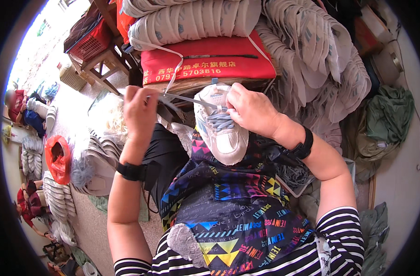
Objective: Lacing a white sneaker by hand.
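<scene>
A white sneaker upper [230, 146] rests toe toward me at my lap, over a dark, colourfully printed apron [246, 221]. Grey-blue shoelace [223, 122] crosses its front in several rows. One length of the lace runs taut to the left, up to my left hand [141, 112], which is raised clear of the shoe with its fingers pinched on the lace. My right hand [252, 109] is closed at the shoe's right edge, by the upper eyelets; its curled fingers hide exactly what they grip there.
A red cloth-covered bench [205, 60] stands ahead, stacked with nested white shoe uppers [196, 25]. More uppers [311, 50] hang at the right. At left are a red plastic bag [57, 158], a wooden stool [106, 64] with a red basket [88, 46], and seated people [28, 202].
</scene>
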Motion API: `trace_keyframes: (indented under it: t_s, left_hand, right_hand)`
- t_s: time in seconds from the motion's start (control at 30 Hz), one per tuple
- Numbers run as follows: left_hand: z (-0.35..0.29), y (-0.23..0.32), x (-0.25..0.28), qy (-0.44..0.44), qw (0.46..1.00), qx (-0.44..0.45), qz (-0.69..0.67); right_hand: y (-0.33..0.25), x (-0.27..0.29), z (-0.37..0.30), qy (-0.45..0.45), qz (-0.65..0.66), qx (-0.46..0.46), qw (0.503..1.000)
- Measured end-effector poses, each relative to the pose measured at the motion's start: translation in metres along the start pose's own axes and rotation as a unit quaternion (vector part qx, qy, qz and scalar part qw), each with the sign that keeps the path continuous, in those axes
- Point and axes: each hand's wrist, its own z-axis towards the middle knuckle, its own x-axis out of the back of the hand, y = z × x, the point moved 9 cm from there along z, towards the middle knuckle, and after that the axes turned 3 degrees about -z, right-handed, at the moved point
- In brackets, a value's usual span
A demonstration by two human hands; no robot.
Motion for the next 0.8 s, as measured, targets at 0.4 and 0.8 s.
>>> trace_keyframes:
  t_s: [0.4, 0.8]
  left_hand:
    - [-0.031, 0.097, -0.073, -0.166, 0.978, -0.061, -0.11]
    - [-0.03, 0.091, -0.08, -0.14, 0.988, -0.061, -0.013]
  right_hand:
    - [-0.01, 0.004, 0.002, 0.041, -0.167, 0.03, 0.985]
    - [0.036, -0.032, -0.022, -0.13, 0.456, -0.233, 0.849]
